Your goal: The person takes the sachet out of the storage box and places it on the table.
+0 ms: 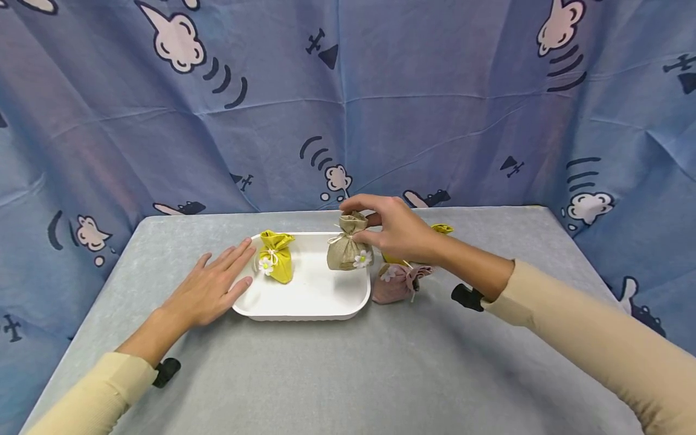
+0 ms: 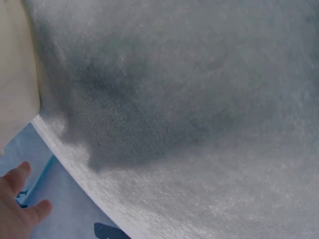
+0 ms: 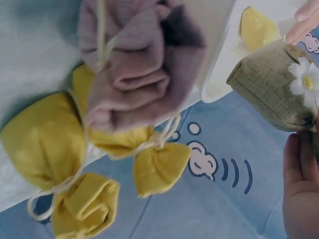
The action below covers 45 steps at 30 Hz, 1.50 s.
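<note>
My right hand [image 1: 400, 231] pinches a khaki drawstring pouch [image 1: 344, 252] by its gathered neck, over the right end of a white tray [image 1: 321, 296]. A white flower decorates the pouch's front, also visible in the right wrist view. At the tray's left edge my left hand [image 1: 214, 290] lies with straight fingers, fingertips at the rim. Inside the tray, toward the left, a yellow drawstring pouch [image 1: 280, 266] with a white flower stands slightly tilted.
Right of the tray, a dusty pink pouch [image 1: 393, 289] lies on the grey table [image 1: 337, 374]. Two yellow pouches, one on the left [image 3: 45, 139] and one beside it [image 3: 162, 169], lie next to the pink one, mostly hidden in the head view. A blue patterned curtain [image 1: 413, 133] hangs behind.
</note>
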{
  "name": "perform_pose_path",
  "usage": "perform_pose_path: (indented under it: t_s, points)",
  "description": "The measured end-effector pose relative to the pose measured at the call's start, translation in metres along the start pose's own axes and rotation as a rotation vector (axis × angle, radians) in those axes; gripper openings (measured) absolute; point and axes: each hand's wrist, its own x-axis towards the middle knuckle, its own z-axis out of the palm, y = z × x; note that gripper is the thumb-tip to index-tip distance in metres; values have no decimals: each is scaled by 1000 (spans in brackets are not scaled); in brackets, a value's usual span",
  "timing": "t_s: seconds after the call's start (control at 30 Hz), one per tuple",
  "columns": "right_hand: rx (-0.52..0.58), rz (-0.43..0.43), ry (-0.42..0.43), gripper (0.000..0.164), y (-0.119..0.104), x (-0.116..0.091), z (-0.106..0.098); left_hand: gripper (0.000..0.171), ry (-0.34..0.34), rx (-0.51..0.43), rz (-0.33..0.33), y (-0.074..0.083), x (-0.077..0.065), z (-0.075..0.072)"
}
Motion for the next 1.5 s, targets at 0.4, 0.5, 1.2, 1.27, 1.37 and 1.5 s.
perform_pose_path:
  t_s: [0.4,0.5,1.2,1.27,1.37,1.5]
  points:
    - [-105,-104,154,53,8,-27,-31,61,15,-3,11,0,-1,-1]
    - [-135,-100,174,53,9,-35,-41,61,29,-6,20,0,-1,0]
    - [-200,7,258,56,22,-78,-76,61,13,-3,5,1,-1,0]
    - [-212,15,261,56,24,-81,-77,61,3,-4,2,1,-1,0]
    - [-222,31,266,56,27,-86,-78,61,-7,-5,-4,1,0,0]
    - [-212,60,267,57,32,-94,-81,62,-13,-8,-6,1,1,0]
